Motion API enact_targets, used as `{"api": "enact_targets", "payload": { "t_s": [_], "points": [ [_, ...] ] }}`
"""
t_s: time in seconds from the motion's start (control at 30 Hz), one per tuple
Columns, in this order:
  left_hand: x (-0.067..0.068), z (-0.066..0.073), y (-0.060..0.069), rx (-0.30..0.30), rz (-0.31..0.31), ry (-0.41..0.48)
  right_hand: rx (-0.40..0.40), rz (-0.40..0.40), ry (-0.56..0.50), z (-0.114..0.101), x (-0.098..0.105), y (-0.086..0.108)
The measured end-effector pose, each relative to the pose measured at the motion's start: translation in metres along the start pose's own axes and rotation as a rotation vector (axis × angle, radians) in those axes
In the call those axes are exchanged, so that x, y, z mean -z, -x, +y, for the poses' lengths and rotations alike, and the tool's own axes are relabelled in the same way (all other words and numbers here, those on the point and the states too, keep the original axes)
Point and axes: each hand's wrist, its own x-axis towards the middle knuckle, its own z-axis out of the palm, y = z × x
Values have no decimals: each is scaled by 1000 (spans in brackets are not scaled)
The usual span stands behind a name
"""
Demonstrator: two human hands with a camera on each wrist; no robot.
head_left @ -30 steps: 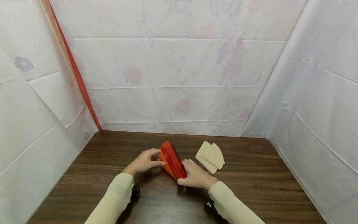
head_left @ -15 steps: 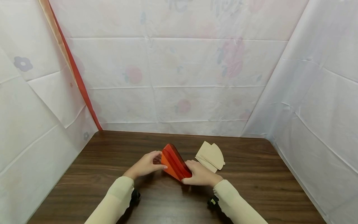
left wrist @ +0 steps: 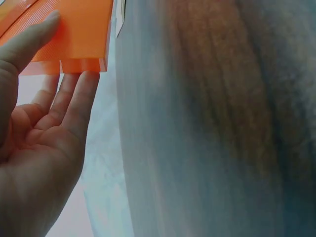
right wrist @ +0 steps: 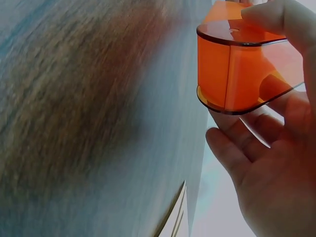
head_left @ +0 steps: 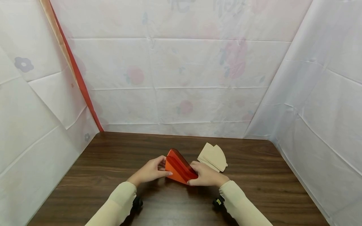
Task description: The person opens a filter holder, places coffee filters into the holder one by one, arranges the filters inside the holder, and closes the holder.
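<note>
Both hands hold an orange, see-through plastic case [head_left: 181,169] with dark rounded edges, tilted above the table. In the head view my left hand [head_left: 152,171] grips its left end. The left wrist view shows the thumb on the flat face of the case [left wrist: 81,37] and the fingertips against its edge. My right hand [head_left: 207,175] holds the other end. In the right wrist view its thumb lies over the rounded end of the case [right wrist: 227,74], with fingers on the opposite side. Several beige fan-shaped paper coffee filters [head_left: 214,156] lie just behind the right hand.
The dark wood-grain table [head_left: 118,150] reaches back to a white, fruit-patterned sheet [head_left: 169,103]. White sheets also hang at left and right [head_left: 325,141]. An orange-red strip [head_left: 80,81] runs down the back left corner.
The orange case has shifted a little rightward and toward me, its top end sinking to a lower tilt. Both hands moved along with it; the paper filters stayed put.
</note>
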Motion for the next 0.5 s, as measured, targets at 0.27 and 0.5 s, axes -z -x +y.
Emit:
{"api": "enact_targets", "payload": {
  "t_s": [0.27, 0.5],
  "points": [
    [-6, -2, 3, -18, 21, 22, -3, -8, 1, 5, 0, 3],
    [-9, -1, 5, -24, 39, 53, -16, 21, -23, 7, 2, 8]
  ]
}}
